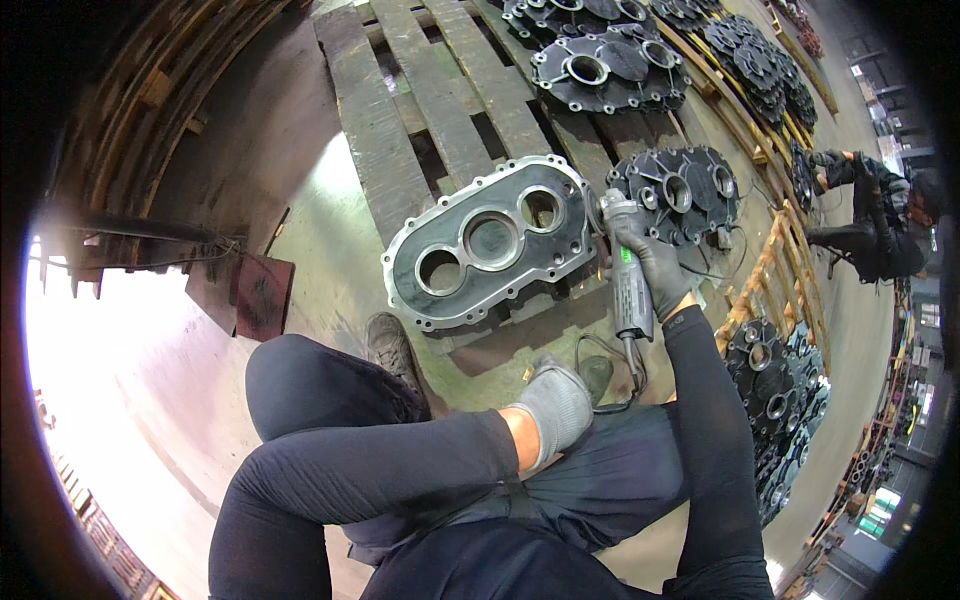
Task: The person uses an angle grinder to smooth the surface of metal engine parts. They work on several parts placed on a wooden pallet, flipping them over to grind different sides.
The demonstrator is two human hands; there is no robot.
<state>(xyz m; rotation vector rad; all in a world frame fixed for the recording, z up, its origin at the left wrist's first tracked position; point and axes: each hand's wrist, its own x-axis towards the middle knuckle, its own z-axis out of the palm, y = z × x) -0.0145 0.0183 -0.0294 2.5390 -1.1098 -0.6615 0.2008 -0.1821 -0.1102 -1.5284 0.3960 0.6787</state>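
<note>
My right hand [658, 268], in a grey glove, is wrapped round a grey angle grinder [631, 305]. The grinder stands nearly upright in view, its head beside the right end of a metal housing cover [452, 233]. That cover has a bright machined rim, bolt holes round its edge and three large round openings. It lies at the near end of a wooden pallet [368, 130]. In a light grey glove, my left hand [557, 405] rests over my leg, near the grinder's cord [637, 365]. Its fingers look curled in; whatever they may hold is hidden.
Another black cover [680, 190] lies right behind the grinder. More covers [610, 70] sit at the pallet's far end, with stacks [775, 385] on the right. A dark red plate [264, 296] stands at left. Another person [870, 215] works at far right.
</note>
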